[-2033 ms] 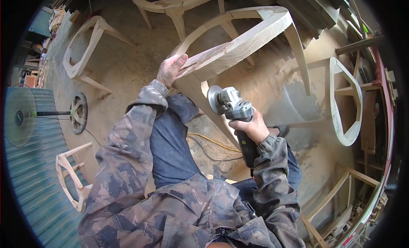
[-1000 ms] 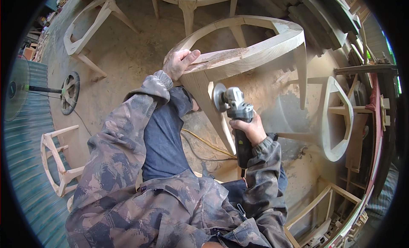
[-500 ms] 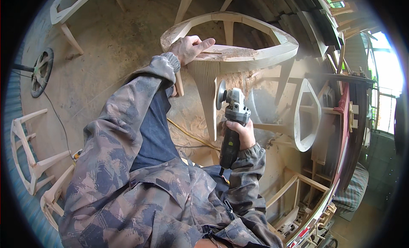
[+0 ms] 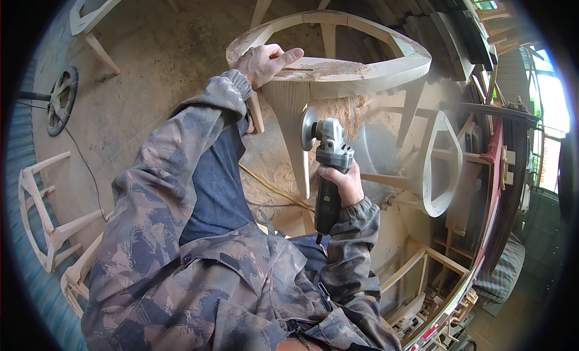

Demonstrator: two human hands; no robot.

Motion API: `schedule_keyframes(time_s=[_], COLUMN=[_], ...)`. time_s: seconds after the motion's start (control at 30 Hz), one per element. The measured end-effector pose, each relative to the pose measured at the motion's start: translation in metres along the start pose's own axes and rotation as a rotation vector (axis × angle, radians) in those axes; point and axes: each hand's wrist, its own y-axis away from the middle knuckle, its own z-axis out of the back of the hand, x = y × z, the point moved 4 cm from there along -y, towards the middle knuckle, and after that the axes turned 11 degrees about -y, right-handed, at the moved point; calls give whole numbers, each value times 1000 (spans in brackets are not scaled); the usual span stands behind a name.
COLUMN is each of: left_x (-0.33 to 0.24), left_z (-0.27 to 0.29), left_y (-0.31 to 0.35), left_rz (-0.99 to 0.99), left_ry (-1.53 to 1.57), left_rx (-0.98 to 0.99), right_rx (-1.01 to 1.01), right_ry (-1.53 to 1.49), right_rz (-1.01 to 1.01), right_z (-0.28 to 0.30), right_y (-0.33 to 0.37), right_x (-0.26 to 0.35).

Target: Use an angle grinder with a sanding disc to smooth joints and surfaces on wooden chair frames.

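Note:
A pale wooden stool or chair frame (image 4: 374, 75) with a rounded open top and tapering legs stands in front of me. My left hand (image 4: 263, 66) grips its near left rim, thumb stretched along the top and some fingers hidden. Sawdust lies on the rim beside the thumb. My right hand (image 4: 345, 185) is wrapped round the dark body of an angle grinder (image 4: 330, 197), held upright below the rim. Its round disc (image 4: 309, 129) is at the right edge of the near leg (image 4: 289, 118) and looks to be touching it.
Another wooden frame (image 4: 427, 170) lies to the right, in hazy dust. More frames (image 4: 45, 230) stand at left, near a spoked wheel (image 4: 62, 101). A yellow cord (image 4: 271, 187) crosses the dusty floor under the work. Dark boards (image 4: 443, 46) are stacked at the far right.
The grinder has shifted slightly up and left, its disc now closer against the leg's edge. My left hand keeps its place on the rim. The view has moved a little.

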Motion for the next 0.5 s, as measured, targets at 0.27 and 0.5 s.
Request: schedule_keyframes(time_s=[0.27,0.5], left_x=[-4,-7], left_z=[-4,-27], left_y=[1,-10], left_rz=[1,30], left_ry=[6,61], left_rx=[-14,25], right_rx=[-12,-135], right_ry=[101,-157], right_rz=[49,-59], right_z=[5,31], right_y=[2,45], right_x=[-2,-16])
